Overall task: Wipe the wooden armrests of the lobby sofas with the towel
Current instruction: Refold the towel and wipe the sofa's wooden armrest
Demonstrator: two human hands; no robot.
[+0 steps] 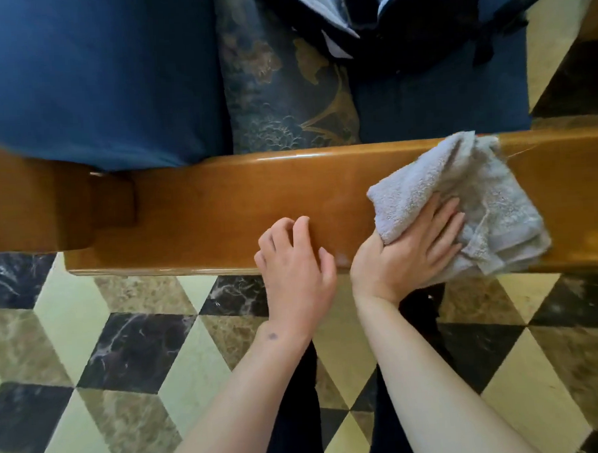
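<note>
Towel (468,205), pale grey terry, crumpled, is lying on the glossy brown wooden armrest (221,209) toward its right end. Right hand (408,252) is pressing it flat, fingers straight and slightly apart, thumb tucked under a fold. Left hand (296,271) is resting on the armrest's near edge just beside, fingers loosely curled, holding nothing. Blue sofa cushion (89,81) is sitting behind; marble-patterned floor (132,353) below.
</note>
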